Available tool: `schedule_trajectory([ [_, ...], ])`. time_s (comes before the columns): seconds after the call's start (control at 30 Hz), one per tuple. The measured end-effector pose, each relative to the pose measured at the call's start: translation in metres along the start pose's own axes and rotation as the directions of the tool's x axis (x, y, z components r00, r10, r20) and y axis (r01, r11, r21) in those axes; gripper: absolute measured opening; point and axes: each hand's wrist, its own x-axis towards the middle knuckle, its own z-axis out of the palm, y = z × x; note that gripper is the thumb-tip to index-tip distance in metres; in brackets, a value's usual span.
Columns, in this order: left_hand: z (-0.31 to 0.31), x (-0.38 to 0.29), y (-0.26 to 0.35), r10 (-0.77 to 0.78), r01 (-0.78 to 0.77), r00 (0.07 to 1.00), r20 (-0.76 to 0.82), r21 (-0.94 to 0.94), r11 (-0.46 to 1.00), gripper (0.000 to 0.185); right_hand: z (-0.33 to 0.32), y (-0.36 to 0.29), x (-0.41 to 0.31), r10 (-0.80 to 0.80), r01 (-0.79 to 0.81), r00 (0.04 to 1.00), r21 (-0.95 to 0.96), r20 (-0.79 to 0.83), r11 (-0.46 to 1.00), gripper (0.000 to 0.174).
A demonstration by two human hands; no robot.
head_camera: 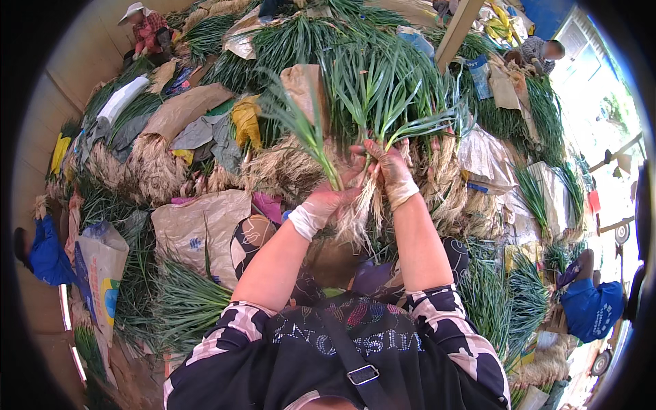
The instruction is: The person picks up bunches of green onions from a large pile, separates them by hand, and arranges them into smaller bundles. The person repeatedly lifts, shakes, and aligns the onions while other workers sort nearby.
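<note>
Both hands wear thin, see-through gloves with white cuffs. My left hand (330,202) holds a few leafy allium stalks (312,138), green garlic by their flat leaves, tilted up to the left. In my right hand (392,166) is a small bunch of the same plants (366,97); its leaves fan upward. Pale stringy roots (366,210) dangle between the two hands, which are close together. Fingers hide where the stalks meet. Just beyond lies a big heap of leafy plants (287,41) with a fringe of dry roots (287,164).
Woven sacks (202,220) and a yellow cloth (247,120) lie among the heaps. More leaves are piled at my left (189,297) and right (484,292). A post (458,31) rises beyond. Several other people sit around, one in a blue top (589,310) at the right.
</note>
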Motion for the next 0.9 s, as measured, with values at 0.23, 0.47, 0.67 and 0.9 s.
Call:
schedule_trajectory([
  [0.23,-0.029,0.007,0.018,0.044,-0.033,0.984,-0.171,0.067,0.997,0.036,-0.077,-0.087,-0.042,-0.225,0.140,0.954,-0.368,-0.200,0.919,0.047],
  [0.47,0.014,0.058,-0.015,0.006,-0.017,0.990,-0.138,-0.079,0.997,0.039,-0.108,-0.080,-0.065,-0.192,0.180,0.973,-0.103,-0.127,0.978,0.015],
  [0.67,0.031,0.082,-0.024,0.060,-0.078,0.994,-0.091,-0.210,0.974,0.037,-0.078,-0.036,-0.033,-0.094,0.096,0.995,0.153,-0.019,0.984,0.012],
  [0.9,0.012,0.076,-0.013,-0.034,0.009,0.985,-0.168,-0.147,0.989,0.035,-0.058,-0.018,0.013,-0.175,0.119,0.939,-0.196,-0.297,0.973,0.012],
])
